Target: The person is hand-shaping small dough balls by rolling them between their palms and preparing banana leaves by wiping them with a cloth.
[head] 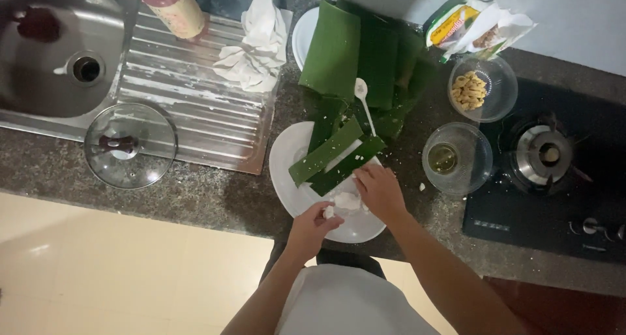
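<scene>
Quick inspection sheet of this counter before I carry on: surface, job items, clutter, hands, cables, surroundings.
Surface: speckled stone counter, white crumbs scattered.
Job's things: white plate holding green leaf strips and white dough; folded leaves with a white spoon behind.
Clutter: two glass bowls, one with yellowish pieces, one with oil; snack bag; crumpled cloth; glass lid; bottle.
Grippers: left hand and right hand both on the dough.
Cables: nothing seen.
Surroundings: sink, drainboard, gas hob, pale floor.
</scene>
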